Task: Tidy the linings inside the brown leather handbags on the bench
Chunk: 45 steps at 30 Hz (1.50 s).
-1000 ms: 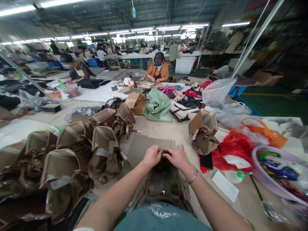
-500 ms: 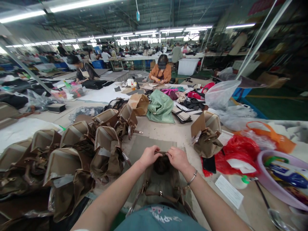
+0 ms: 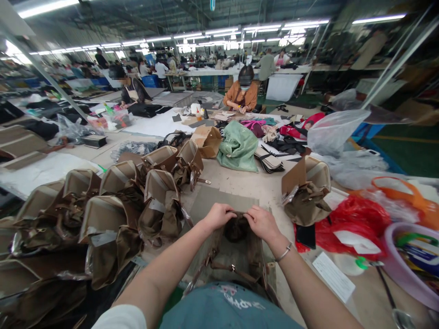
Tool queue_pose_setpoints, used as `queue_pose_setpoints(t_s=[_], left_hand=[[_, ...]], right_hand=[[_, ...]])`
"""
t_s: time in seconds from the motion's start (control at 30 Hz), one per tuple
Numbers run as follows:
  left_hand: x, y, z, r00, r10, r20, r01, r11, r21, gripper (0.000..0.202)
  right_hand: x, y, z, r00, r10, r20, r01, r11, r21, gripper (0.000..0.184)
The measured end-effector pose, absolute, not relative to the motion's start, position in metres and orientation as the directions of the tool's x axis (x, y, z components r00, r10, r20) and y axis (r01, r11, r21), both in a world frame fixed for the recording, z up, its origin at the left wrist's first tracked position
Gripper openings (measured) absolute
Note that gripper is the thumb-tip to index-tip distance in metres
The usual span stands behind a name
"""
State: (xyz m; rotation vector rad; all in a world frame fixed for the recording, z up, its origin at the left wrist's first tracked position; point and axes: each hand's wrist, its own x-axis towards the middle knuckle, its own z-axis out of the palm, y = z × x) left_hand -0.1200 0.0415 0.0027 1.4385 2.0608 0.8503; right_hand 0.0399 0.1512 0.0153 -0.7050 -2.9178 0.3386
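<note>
Right in front of my body lies a brown-olive fabric bag (image 3: pixel 236 256) with leather straps and a small metal buckle. My left hand (image 3: pixel 219 215) pinches the far edge of its opening from the left. On the right side of the same edge, my right hand (image 3: pixel 261 221) pinches the rim, with a bracelet on the wrist. Between the two hands the dark inside of the bag shows. The near end of the bag is hidden by my apron. Under it is a grey-green sheet (image 3: pixel 219 196) on the table.
Several similar brown bags (image 3: pixel 113 228) crowd the left side. Another bag (image 3: pixel 308 192) stands at right, near a phone (image 3: pixel 306 236), a red plastic bag (image 3: pixel 360 219) and a purple basin (image 3: pixel 391 256). A green sack (image 3: pixel 237 148) lies ahead. A co-worker (image 3: pixel 242 91) sits across the table.
The camera view has turned slightly left and down, so the surroundings sit further right. Both hands keep their pinch on the bag's rim with little visible movement.
</note>
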Motion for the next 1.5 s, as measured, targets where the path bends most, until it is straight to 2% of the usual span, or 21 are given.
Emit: queue_pose_setpoints(t_s=[0.47,0.67,0.73,0.8,0.93,1.2,1.3,1.5], left_hand=[[-0.120,0.046,-0.006,-0.410,0.911,-0.048,0.607,0.312,0.731,0.016],[-0.119,0.045,-0.004,-0.426,0.903,-0.054,0.601,0.327,0.729,0.016],[-0.119,0.044,-0.003,-0.431,0.901,-0.053,0.605,0.332,0.723,0.016],[-0.118,0.043,-0.003,-0.429,0.902,-0.052,0.615,0.334,0.714,0.017],[-0.118,0.042,-0.004,-0.420,0.906,-0.050,0.634,0.332,0.699,0.019],[-0.120,0.040,-0.004,-0.341,0.940,0.003,0.666,0.240,0.706,0.022],[-0.121,0.040,-0.004,-0.250,0.968,0.011,0.679,0.166,0.715,0.032],[-0.121,0.045,-0.001,-0.222,0.975,0.028,0.719,0.144,0.680,0.027]], right_hand=[[0.042,0.151,0.016,-0.876,0.476,0.074,0.441,0.854,-0.276,0.036],[0.046,0.154,0.018,-0.885,0.462,0.052,0.421,0.843,-0.334,0.035],[0.045,0.154,0.018,-0.890,0.449,0.077,0.400,0.851,-0.340,0.042],[0.041,0.152,0.019,-0.895,0.434,0.097,0.382,0.862,-0.333,0.045],[0.029,0.147,0.020,-0.919,0.386,0.080,0.347,0.888,-0.302,0.032],[0.022,0.149,0.015,-0.941,0.318,0.118,0.297,0.940,-0.168,0.030],[0.022,0.148,0.014,-0.939,0.312,0.142,0.288,0.943,-0.164,0.029],[0.022,0.147,0.014,-0.941,0.305,0.149,0.286,0.948,-0.137,0.032]])
